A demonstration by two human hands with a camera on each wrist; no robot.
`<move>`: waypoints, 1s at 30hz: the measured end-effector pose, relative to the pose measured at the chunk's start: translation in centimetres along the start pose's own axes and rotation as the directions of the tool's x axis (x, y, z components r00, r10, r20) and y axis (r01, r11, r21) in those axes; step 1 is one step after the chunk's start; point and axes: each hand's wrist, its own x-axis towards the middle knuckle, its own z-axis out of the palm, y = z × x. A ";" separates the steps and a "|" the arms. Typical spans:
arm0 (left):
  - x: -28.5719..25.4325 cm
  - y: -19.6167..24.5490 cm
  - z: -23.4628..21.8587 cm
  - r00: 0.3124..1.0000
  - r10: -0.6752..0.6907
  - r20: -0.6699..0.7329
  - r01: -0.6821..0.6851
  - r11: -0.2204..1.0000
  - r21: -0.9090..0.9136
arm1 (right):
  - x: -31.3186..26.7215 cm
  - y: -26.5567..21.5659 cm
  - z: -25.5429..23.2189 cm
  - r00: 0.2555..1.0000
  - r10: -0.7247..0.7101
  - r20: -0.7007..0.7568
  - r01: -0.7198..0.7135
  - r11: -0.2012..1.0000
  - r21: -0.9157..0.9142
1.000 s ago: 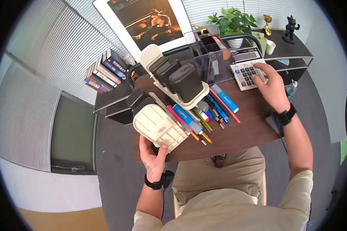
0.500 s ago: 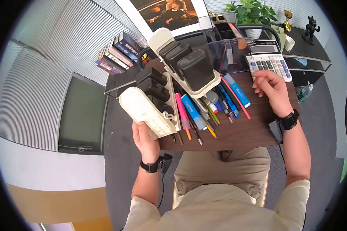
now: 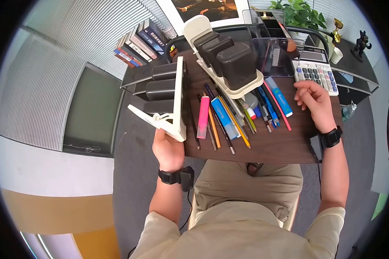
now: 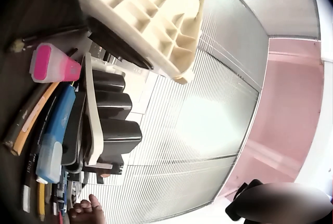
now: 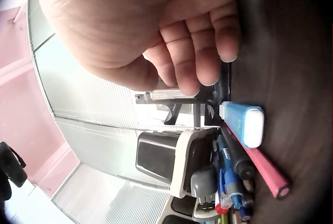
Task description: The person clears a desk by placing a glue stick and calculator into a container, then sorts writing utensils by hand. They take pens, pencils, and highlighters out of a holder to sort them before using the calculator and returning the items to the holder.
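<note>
My left hand (image 3: 168, 153) grips the bottom end of a cream plastic holder (image 3: 179, 95) with black cups (image 3: 162, 90), at the desk's left edge. The holder is tilted so its cups face left. Its ribbed cream underside (image 4: 156, 16) shows in the left wrist view, and some of the fingers are hidden behind it. A second such holder (image 3: 246, 91) lies on the desk, with black cups (image 3: 237, 64) facing up. My right hand (image 3: 315, 105) hangs loosely curled and holds nothing, just in front of the calculator (image 3: 317, 73).
Between the holders and my right hand lie pencils (image 3: 216, 129), a pink highlighter (image 3: 202, 118), blue highlighters (image 3: 224, 118) and several pens. A clear plastic organizer (image 3: 272, 56) stands at the back. Books (image 3: 142, 43) and a plant (image 3: 300, 15) are beyond the desk.
My left hand has turned its holder from underside up to tilted on edge, cups facing left. My right hand has come off the calculator keys and drawn back from them.
</note>
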 end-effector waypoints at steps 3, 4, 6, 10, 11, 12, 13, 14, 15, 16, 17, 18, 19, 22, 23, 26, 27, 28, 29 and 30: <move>-0.5 0.7 -0.1 0.997 -0.066 0.024 0.065 0.997 0.049 | 0.0 0.1 0.0 1.000 0.004 0.007 -0.004 1.000 -0.008; -0.6 0.8 -0.1 0.997 -0.073 0.013 0.072 0.996 0.052 | 0.0 0.2 0.0 1.000 0.004 0.006 -0.004 1.000 -0.009; -0.7 1.0 0.0 0.997 -0.081 0.001 0.081 0.995 0.054 | 0.0 0.2 0.0 1.000 0.003 0.009 -0.003 1.000 -0.011; -1.0 1.0 0.8 0.986 0.163 -0.020 -0.155 0.965 0.210 | 0.0 0.4 -0.1 1.000 0.016 0.018 -0.016 1.000 -0.009; -1.1 0.8 1.0 0.956 0.286 -0.066 -0.258 0.927 0.273 | 0.0 0.4 -0.1 1.000 0.019 0.016 -0.019 1.000 -0.007; -1.1 0.7 1.1 0.908 0.406 -0.103 -0.352 0.872 0.339 | 0.0 0.4 -0.1 0.999 0.026 0.022 -0.026 1.000 -0.013; -1.0 0.7 1.1 0.908 0.406 -0.103 -0.351 0.872 0.341 | 0.0 0.3 -0.1 0.999 0.033 0.029 -0.033 0.999 -0.020; -0.8 0.7 0.9 0.905 0.423 -0.041 -0.373 0.836 0.402 | 0.0 0.3 0.0 0.999 0.035 0.031 -0.035 0.999 -0.017; -0.7 0.7 0.7 0.900 0.436 0.021 -0.396 0.795 0.459 | -0.1 0.3 0.0 0.999 0.040 0.031 -0.039 0.999 -0.021; -0.7 0.6 0.3 0.910 0.411 0.052 -0.383 0.786 0.485 | 0.0 0.3 0.0 0.999 0.042 0.032 -0.041 0.999 -0.026; -0.6 0.6 0.3 0.909 0.413 0.052 -0.384 0.784 0.487 | 0.0 0.2 0.1 0.999 0.042 0.034 -0.041 0.999 -0.023; -0.6 0.6 0.3 0.922 0.380 0.070 -0.355 0.761 0.543 | 0.0 0.2 0.1 0.998 0.041 0.038 -0.040 0.999 -0.025; -0.6 0.7 0.4 0.935 0.345 0.086 -0.326 0.734 0.596 | 0.0 0.1 0.1 0.998 0.041 0.040 -0.040 0.999 -0.027; -1.1 0.7 1.6 0.942 0.329 0.073 -0.291 0.684 0.669 | 0.0 0.2 0.0 0.998 0.048 0.042 -0.046 0.998 -0.036; -1.3 0.7 1.8 0.945 0.323 0.049 -0.261 0.655 0.710 | 0.0 0.2 0.0 0.998 0.047 0.043 -0.046 0.998 -0.037; -0.5 0.5 0.0 0.876 0.451 0.171 -0.422 0.545 0.724 | 0.0 0.1 0.0 0.998 0.045 0.037 -0.044 0.999 -0.031; -0.6 0.7 0.5 0.828 0.510 0.232 -0.513 0.522 0.682 | 0.0 0.1 0.0 0.998 0.047 0.034 -0.046 0.998 -0.030; -0.8 1.3 0.9 0.819 0.511 0.262 -0.498 0.404 0.768 | 0.0 0.1 0.1 0.998 0.051 0.034 -0.050 0.998 -0.028; -0.9 2.1 1.6 0.820 0.511 0.259 -0.495 0.405 0.769 | -0.1 0.1 0.1 0.998 0.053 0.036 -0.052 0.998 -0.029; -0.8 2.9 2.2 0.797 0.488 0.355 -0.521 0.259 0.813 | -0.1 0.1 0.1 0.998 0.047 0.040 -0.046 0.999 -0.028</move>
